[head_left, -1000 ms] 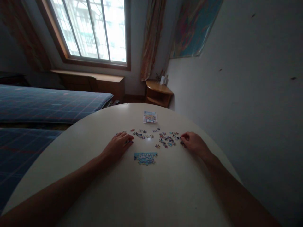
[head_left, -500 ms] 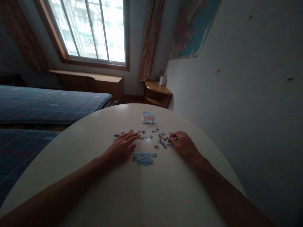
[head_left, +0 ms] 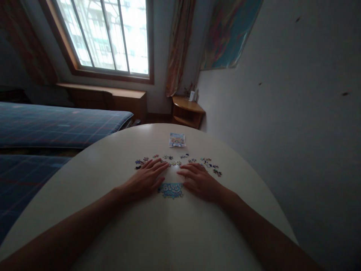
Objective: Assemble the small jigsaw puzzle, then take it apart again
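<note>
Table (head_left: 180, 233): round-edged and pale; both forearms reach over it.
Joined puzzle part (head_left: 172, 191): flat on the table between the two hands, light blue, lettered "BLUEY", its lower edge uneven.
Left hand (head_left: 145, 180): palm down, fingers spread over the nearer side of the loose pieces, thumb at the upper left corner of the joined part; whether anything lies beneath the palm cannot be told.
Right hand (head_left: 199, 181): palm down, fingers slightly spread and pointing inward, thumb side at the right end of the joined part; what it covers is hidden.
Loose pieces (head_left: 208, 163): a scattered band beyond the joined part, some left of the left hand, some between the fingertips, more right of the right hand.
Picture card (head_left: 177, 140): flat beyond the pieces, near the far edge of the table.
Mattress (head_left: 56, 124): blue checked, off to the left.
Corner cabinet (head_left: 188, 104): wooden, one open compartment, too dark inside to read; a white box (head_left: 192, 96) stands on top.
Window (head_left: 104, 37): bright, in the far wall.
</note>
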The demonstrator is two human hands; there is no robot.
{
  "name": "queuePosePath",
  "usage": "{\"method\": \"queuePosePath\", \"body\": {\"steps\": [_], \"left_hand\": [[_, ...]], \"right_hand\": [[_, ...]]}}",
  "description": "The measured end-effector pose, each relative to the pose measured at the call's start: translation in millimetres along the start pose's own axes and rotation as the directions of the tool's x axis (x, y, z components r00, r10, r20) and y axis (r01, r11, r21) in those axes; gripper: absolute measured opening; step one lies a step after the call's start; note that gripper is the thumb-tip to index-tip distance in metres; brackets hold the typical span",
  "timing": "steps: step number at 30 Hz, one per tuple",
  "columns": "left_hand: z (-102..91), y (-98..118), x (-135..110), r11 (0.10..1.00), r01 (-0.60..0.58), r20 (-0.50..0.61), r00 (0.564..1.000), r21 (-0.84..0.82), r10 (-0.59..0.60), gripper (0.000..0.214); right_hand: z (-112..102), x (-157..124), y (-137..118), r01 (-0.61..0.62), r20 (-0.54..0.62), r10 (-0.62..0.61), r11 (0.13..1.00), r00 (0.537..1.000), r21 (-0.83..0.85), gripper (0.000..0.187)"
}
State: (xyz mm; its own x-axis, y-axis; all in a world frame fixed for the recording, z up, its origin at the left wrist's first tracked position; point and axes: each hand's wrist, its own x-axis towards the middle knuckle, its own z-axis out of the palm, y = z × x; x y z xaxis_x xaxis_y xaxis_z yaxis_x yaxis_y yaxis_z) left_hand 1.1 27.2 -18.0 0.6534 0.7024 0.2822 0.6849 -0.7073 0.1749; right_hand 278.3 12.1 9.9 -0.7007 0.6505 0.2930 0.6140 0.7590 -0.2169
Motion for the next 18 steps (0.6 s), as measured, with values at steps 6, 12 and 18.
{"method": "queuePosePath", "body": {"steps": [6,12,18], "left_hand": [[-10.2,4.2,-0.4,0.997,-0.075,-0.049,0.996,0.012,0.076,0.039],[-14.2,-1.0,-8.5,0.998,-0.058,-0.082,0.995,-0.033,0.055,0.019],[-28.9,-1.6,-13.3,0.983,-0.082,0.011,0.996,-0.166,0.085,0.017]], "right_hand": [[-5.5,-2.5,-9.8,0.114,0.088,-0.116,0.993,0.989,0.026,0.036],[-11.7,-7.0,-3.4,0.086,0.072,-0.089,0.995,0.993,0.043,0.035],[-12.2,-9.2,0.1,0.083,0.073,-0.087,0.995,0.994,0.059,0.036]]}}
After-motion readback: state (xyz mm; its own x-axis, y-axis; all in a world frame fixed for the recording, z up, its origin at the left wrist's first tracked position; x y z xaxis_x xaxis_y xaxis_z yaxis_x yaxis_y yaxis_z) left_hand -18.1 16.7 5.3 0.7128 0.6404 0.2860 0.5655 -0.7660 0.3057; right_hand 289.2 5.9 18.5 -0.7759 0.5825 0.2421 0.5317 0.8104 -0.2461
